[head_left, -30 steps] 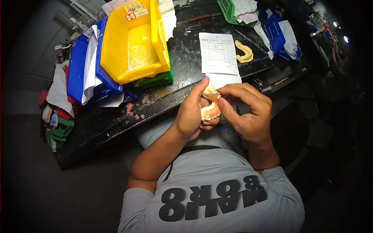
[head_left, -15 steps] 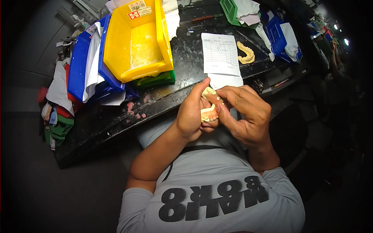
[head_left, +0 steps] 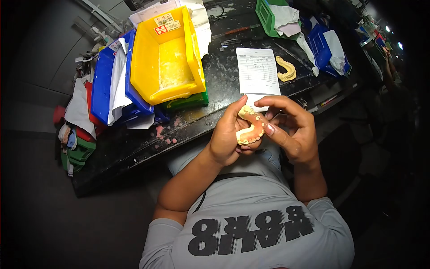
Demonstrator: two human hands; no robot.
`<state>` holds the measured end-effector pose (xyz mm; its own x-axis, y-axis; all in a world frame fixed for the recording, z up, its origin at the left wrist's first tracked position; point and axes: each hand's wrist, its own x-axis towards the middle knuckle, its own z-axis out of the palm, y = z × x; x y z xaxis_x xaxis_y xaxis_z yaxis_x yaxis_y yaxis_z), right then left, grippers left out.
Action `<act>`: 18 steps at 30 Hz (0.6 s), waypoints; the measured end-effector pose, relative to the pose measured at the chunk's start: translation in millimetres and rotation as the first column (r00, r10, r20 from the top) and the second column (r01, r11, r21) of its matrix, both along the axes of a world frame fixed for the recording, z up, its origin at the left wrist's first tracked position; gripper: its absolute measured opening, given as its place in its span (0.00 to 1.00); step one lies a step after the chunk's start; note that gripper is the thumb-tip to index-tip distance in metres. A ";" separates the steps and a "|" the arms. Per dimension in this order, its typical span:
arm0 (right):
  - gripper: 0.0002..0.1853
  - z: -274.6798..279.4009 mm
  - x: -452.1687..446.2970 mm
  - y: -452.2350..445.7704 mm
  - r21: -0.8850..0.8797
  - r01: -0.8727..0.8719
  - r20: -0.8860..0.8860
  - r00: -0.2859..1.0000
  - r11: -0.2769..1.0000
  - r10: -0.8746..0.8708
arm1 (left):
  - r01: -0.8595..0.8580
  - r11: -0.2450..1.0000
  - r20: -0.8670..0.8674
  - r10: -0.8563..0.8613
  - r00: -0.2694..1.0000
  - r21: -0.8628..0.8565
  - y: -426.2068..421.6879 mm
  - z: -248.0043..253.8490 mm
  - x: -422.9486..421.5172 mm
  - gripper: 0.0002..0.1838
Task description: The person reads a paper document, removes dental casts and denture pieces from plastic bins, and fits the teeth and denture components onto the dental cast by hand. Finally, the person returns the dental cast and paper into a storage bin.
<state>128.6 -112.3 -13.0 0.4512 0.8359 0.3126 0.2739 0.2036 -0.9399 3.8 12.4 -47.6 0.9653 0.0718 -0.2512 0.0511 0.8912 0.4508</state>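
A dental cast (head_left: 254,132), horseshoe-shaped in cream plaster with a pink gum band and pale teeth, rests in my left hand (head_left: 222,138). My left fingers are closed around its left side and underneath, with the thumb up along the edge. At its right side is my right hand (head_left: 298,134), its index finger and thumb spread apart. The right thumb tip is at the row of teeth; whether it touches them I cannot tell. Just beyond the hands lies a paper form (head_left: 259,71) with handwriting, and beside it a second cream plaster arch (head_left: 286,69).
A yellow bin (head_left: 197,54) stands on a green one at the left of the black bench (head_left: 179,148). Beside it are blue bins (head_left: 101,85) with papers. Farther right sit a green bin (head_left: 264,18) and another blue bin (head_left: 323,47). A red-handled tool (head_left: 242,30) lies at the back.
My right index finger and thumb have come off the cast and spread apart, uncovering more of its arch. My left hand keeps hold of it. The whole view has shifted slightly.
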 end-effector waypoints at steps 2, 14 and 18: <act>0.10 3.0 3.0 0.6 0.000 0.023 -0.150 0.988 1.000 -0.023 | -0.044 0.988 0.012 0.043 0.999 0.150 -0.3 1.6 -1.1 0.41; 0.15 12.2 12.8 -13.2 0.089 0.008 0.140 0.990 0.996 -0.020 | -0.524 -0.170 0.550 0.285 0.785 0.835 -10.3 -21.2 4.7 0.32; 0.20 15.8 7.2 -11.8 0.111 0.027 0.395 0.916 0.993 -0.069 | -0.544 -0.473 0.683 0.189 0.706 0.693 -3.6 -26.0 7.3 0.29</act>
<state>135.8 -124.1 2.8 0.3107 0.7707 0.5563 0.6327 0.2691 -0.7262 11.2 8.8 -73.6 0.5284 0.3643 0.7669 -0.2440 -0.8000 0.5482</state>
